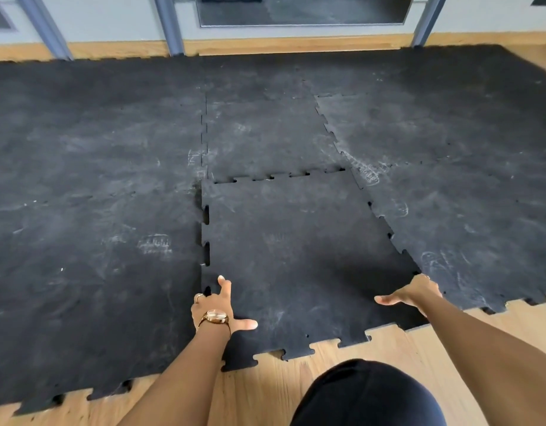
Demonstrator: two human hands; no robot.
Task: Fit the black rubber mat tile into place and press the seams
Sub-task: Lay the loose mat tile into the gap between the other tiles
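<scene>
mat tile | black, scuffed, jigsaw-edged | left and far seams gapped

The floor is light wood boards, seen at the near edge and in a strip along the far wall. The wall is grey-blue, with a wooden baseboard at its foot. Three blue-grey posts lean against or stand before the wall. A mirror with a thin frame sits low on the wall between two posts. Soft daylight falls evenly in the room, without hard shadows.
</scene>
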